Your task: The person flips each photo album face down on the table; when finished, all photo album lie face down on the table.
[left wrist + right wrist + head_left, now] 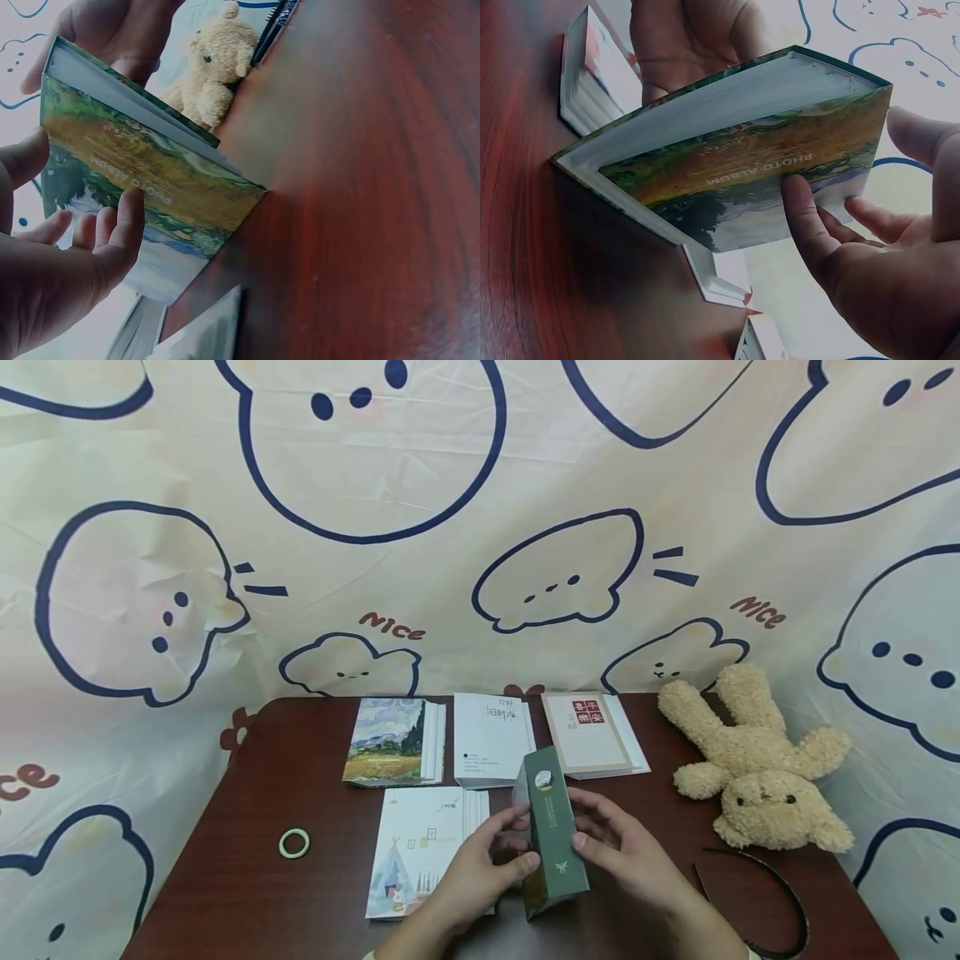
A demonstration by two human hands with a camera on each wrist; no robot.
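Between both hands stands a photo album (557, 827) with its green spine turned up toward the head view. In the left wrist view its cover (142, 161) carries a painted landscape and the words PHOTO ALBUM. My left hand (483, 868) holds it from the left, thumb near the spine and fingertips against the cover. From the other side my right hand (626, 847) grips it, fingers along the opposite cover and thumb at the spine edge. White pages (727, 112) show between the covers in the right wrist view, and the album's lower corner is close over the table.
Behind stand three more albums: a landscape one (386, 739), a white one (491, 739) and a beige one (588, 735). A tent-picture album (412, 852) lies left of the hands. Also on the table (225, 877): a pale green ring (294, 832), a plush bear (757, 760) and a black headband (802, 910).
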